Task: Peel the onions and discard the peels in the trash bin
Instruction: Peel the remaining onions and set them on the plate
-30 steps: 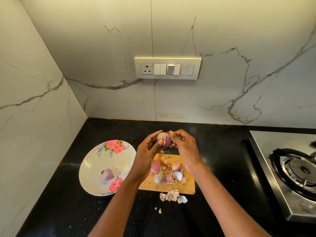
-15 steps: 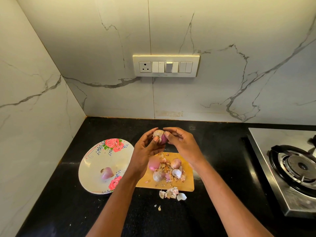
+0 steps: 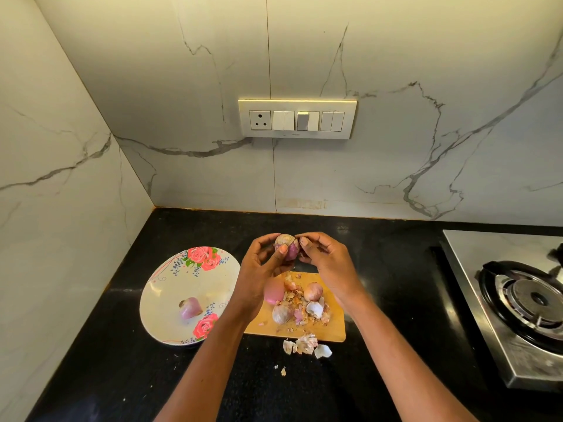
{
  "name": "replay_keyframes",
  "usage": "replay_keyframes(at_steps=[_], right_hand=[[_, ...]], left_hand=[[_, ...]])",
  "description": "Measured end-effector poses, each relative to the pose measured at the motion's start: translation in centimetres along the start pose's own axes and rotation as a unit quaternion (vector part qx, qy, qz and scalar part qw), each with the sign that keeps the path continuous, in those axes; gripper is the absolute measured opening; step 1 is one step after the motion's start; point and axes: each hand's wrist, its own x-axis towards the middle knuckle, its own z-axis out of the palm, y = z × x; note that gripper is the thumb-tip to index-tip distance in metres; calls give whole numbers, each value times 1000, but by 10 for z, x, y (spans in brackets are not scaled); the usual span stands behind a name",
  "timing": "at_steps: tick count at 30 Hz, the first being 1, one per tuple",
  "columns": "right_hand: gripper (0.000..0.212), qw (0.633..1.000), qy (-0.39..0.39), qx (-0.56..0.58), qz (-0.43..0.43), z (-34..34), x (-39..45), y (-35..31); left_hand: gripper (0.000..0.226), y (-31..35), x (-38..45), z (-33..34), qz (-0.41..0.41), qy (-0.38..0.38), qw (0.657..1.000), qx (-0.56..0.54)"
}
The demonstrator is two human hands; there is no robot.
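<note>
— Little has been shifted since a second ago: the small purple half-skinned onion (image 3: 286,247) is still held up over the far edge of the orange wooden chopping board (image 3: 335,325).

— How is it gripped?

— It is cupped in the left hand (image 3: 262,269), thumb pressed on its front; the right hand (image 3: 327,260) is pinched on its skin.

— And elsewhere?

— Three onions (image 3: 313,291) and dry papery peels (image 3: 303,344) are left on board and black bench (image 3: 380,269); one peeled onion (image 3: 190,307) is lying in the white rose-patterned bowl (image 3: 158,300).
</note>
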Motion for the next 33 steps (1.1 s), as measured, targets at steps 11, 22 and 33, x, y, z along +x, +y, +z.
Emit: replay_keyframes(at_steps=[11, 22, 33], right_hand=[[42, 997, -69, 19, -4, -5, 3, -8], [23, 994, 100, -49, -16, 17, 6, -1], [29, 999, 5, -38, -2, 10, 2, 0]], left_hand=[[46, 6, 4, -5, 26, -18, 998, 62], [44, -3, 7, 5, 58, 20, 992, 111], [46, -2, 5, -1, 68, 12, 990, 122]])
